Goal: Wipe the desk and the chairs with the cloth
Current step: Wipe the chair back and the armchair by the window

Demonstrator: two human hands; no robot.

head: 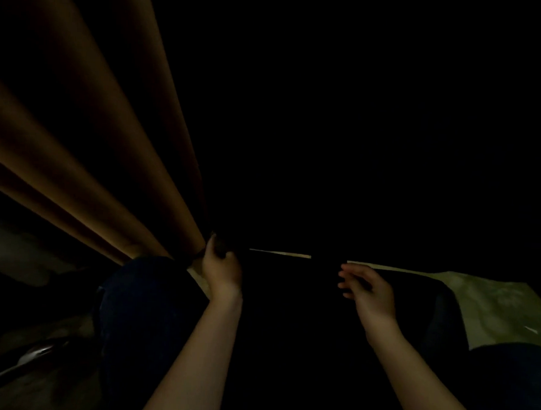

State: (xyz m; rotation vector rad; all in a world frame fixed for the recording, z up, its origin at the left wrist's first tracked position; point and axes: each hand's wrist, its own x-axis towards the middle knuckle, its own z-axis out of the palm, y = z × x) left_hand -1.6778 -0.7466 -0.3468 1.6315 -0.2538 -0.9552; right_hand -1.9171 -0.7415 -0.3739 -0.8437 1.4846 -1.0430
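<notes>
Cloth: it cannot be picked out with certainty in this very dark view; the only candidate is a dark thing [221, 249] gripped in the left hand [221, 269], and whether that is the cloth or the edge of the curtain cannot be told. The brown curtain [88, 153] fills the upper left, its folds running down to meet that hand; its right edge borders a wide black area that takes up the centre and the upper right, where no surface or outline shows. A thin pale strip [279, 253] runs level between the two hands; it picks up again past the right hand [366, 289] and widens into a pale green patch of floor [494, 304] at the right. The left hand's fingers are curled round the dark thing, thumb up against the curtain; the right hand hangs apart from it, fingers loosely spread and holding nothing. A dark-trousered knee [144, 295] sits just left of the left forearm; the other knee [510, 370] lies low at the right; a faint metallic bar [36, 354] glints at lower left.
</notes>
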